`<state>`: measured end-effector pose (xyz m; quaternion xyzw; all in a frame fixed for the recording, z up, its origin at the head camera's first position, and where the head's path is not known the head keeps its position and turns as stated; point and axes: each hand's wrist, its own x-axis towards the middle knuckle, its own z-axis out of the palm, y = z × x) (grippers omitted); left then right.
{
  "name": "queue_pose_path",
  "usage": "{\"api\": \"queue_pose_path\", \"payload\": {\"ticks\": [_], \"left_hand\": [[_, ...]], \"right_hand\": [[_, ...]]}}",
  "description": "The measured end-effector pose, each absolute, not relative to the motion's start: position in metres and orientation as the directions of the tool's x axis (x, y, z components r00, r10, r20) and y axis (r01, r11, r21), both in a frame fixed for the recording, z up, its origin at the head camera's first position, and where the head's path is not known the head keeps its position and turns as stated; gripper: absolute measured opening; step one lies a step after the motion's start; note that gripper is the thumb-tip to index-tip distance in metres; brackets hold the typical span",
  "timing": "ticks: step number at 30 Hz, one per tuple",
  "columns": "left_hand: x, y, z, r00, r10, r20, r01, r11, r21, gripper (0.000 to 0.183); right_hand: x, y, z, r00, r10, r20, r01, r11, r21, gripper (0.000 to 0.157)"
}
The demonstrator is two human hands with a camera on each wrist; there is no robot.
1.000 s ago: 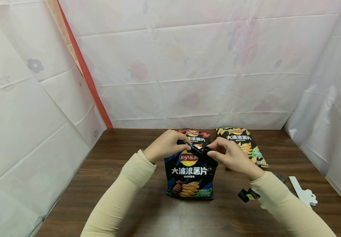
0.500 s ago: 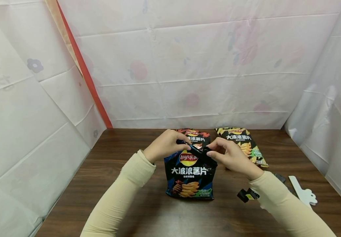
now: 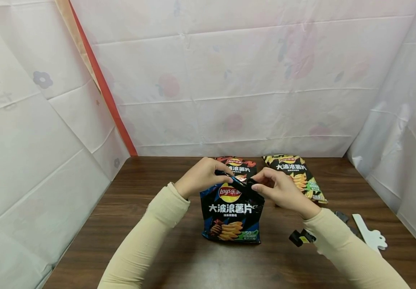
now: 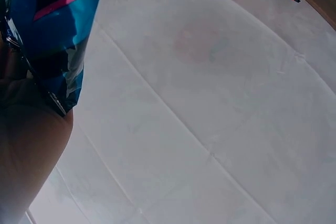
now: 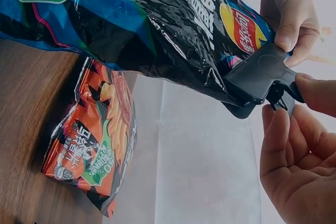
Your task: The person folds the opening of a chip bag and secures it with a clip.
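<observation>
A black and blue bag of potato chips (image 3: 231, 216) stands upright on the table. My left hand (image 3: 202, 176) pinches its folded top edge on the left. At the right end of that top, my right hand (image 3: 283, 190) squeezes a black bag clip (image 5: 257, 74), thumb on one handle and fingertips on the other. In the right wrist view the clip overlaps the bag's upper corner. The left wrist view shows only the bag's blue side (image 4: 68, 19) and part of the left hand (image 4: 31, 135).
A red chip bag (image 3: 244, 165) lies behind the held one, partly hidden. To its right lies a yellow chip bag (image 3: 291, 166). Near the right forearm are black clips (image 3: 301, 238) and a white clip (image 3: 368, 235). White sheeting (image 3: 229, 80) hangs around the table.
</observation>
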<state>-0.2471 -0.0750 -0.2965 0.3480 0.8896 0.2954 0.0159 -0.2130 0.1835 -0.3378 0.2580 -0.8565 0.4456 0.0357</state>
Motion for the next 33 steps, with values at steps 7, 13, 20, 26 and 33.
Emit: {"api": "queue_pose_path", "payload": {"ticks": [7,13,20,26,33], "left_hand": [[-0.2469,-0.0752,-0.2959,-0.753,0.633,0.18,0.616,0.582,0.531,0.014],[-0.2464,-0.0752,-0.2952,-0.755,0.632,0.173,0.61,0.581,0.539,0.014],[-0.2464,-0.0749,-0.2959,-0.756,0.632,0.169,0.609,0.585,0.536,0.014],[-0.2468,-0.0739,-0.2961,-0.762,0.629,0.157,0.599,0.591,0.54,0.014],[-0.2483,-0.0728,-0.297,-0.764,0.628,0.147,0.594,0.597,0.538,0.014]], "right_hand": [[-0.2144,0.1837,-0.3397,-0.869,-0.407,0.281,-0.462,0.466,-0.755,0.016],[-0.2143,0.1831,-0.3392,-0.876,-0.407,0.258,-0.44,0.456,-0.774,0.018],[-0.2145,0.1836,-0.3409,-0.876,-0.408,0.256,-0.436,0.445,-0.782,0.018],[-0.2145,0.1851,-0.3431,-0.888,-0.392,0.239,-0.408,0.434,-0.804,0.021],[-0.2163,0.1862,-0.3459,-0.903,-0.38,0.2,-0.357,0.407,-0.84,0.024]]}}
